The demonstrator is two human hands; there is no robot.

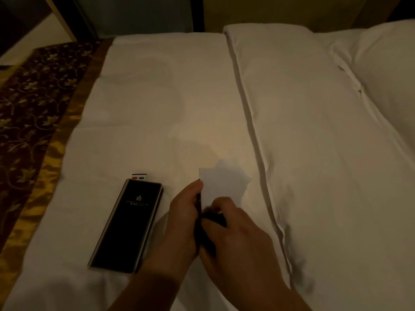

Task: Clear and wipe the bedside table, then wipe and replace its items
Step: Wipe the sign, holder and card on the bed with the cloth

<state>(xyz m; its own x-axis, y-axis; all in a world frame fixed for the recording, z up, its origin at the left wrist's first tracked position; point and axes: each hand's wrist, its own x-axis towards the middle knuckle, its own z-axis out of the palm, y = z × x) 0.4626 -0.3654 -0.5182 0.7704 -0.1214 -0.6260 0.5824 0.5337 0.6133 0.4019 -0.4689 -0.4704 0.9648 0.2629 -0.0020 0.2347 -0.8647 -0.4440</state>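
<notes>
We look down on a white bed (157, 97) that fills most of the view, its folded duvet (314, 131) running along the right side and a dark patterned runner (33, 104) crossing the left end. Near the bed's front edge, left of our hands, lies a long black folder (125, 225) with a small emblem, and a remote (139, 176) with red and green buttons peeks out from under its far end. Our left hand (182, 223) pinches the left edge of a white card (221, 187), fingers closed around it, holding it upright just above the sheet. Our right hand (233, 241) presses a dark cloth (213, 217) against the card's lower part, fingers curled over the cloth.
</notes>
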